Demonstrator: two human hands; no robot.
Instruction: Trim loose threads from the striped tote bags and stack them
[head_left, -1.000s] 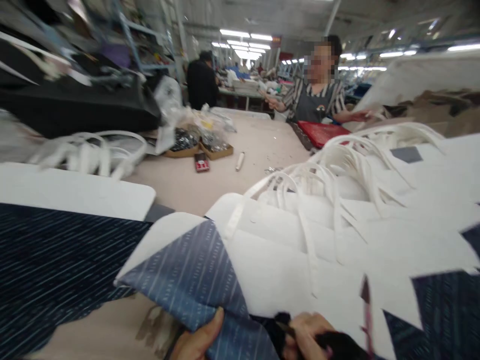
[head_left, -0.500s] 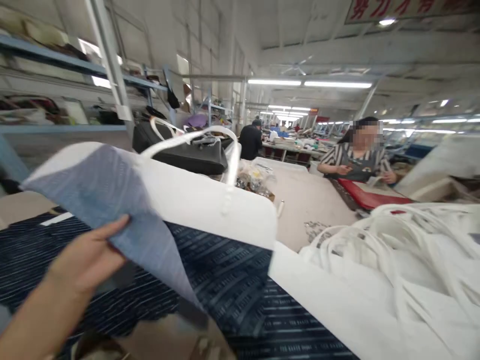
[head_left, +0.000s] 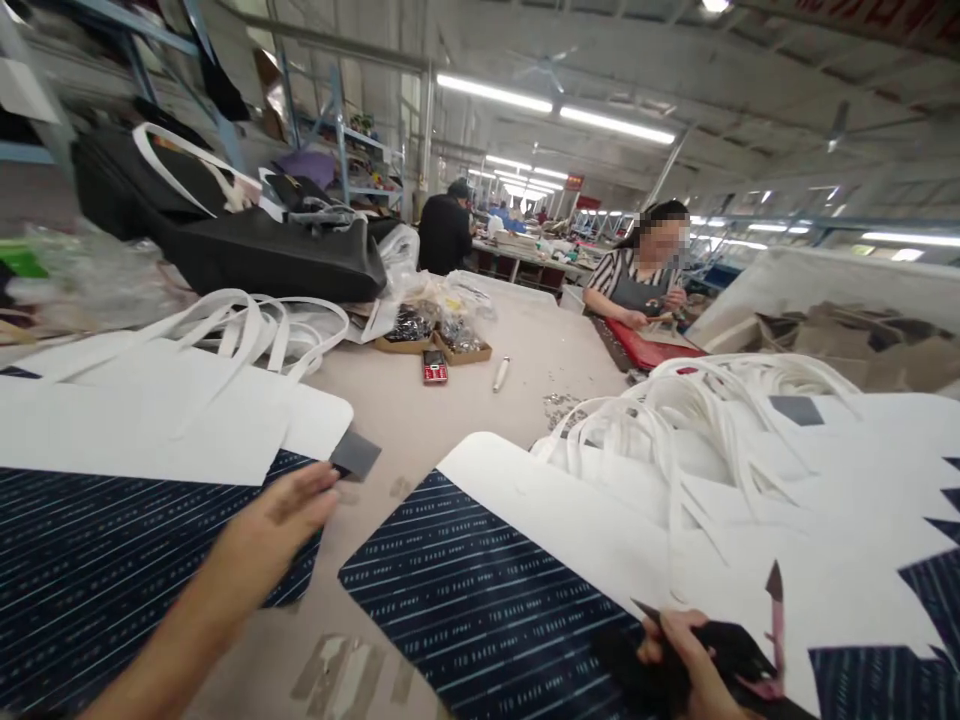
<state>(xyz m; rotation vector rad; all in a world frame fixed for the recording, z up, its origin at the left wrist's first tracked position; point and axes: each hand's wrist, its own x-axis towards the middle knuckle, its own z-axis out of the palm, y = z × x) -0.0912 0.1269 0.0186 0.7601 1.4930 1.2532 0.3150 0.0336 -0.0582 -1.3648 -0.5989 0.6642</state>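
Note:
My left hand (head_left: 292, 510) reaches over the left pile of bag panels (head_left: 142, 420), white on top and navy with printed stripes below. Its fingers are stretched out and hold nothing, close to a small grey piece (head_left: 357, 455) that sticks out from the pile's edge. White strap handles (head_left: 251, 330) rise from this pile. At the lower right, my right hand (head_left: 686, 645) is closed on dark scissors (head_left: 776, 610) with the blades apart. It is over another navy and white panel (head_left: 487, 570), which lies against the right pile of white panels.
Boxes of small metal parts (head_left: 461, 345), a red phone (head_left: 434, 367) and a white pen-like object (head_left: 501, 374) lie on the table (head_left: 375, 400). A black bag (head_left: 277, 255) stands back left. Across the table, a person (head_left: 637, 270) works by a red board (head_left: 649, 345).
My left hand has let go of the raised panel, which now appears to lie on the left pile. My right hand with the scissors has come into view. My view has turned right.

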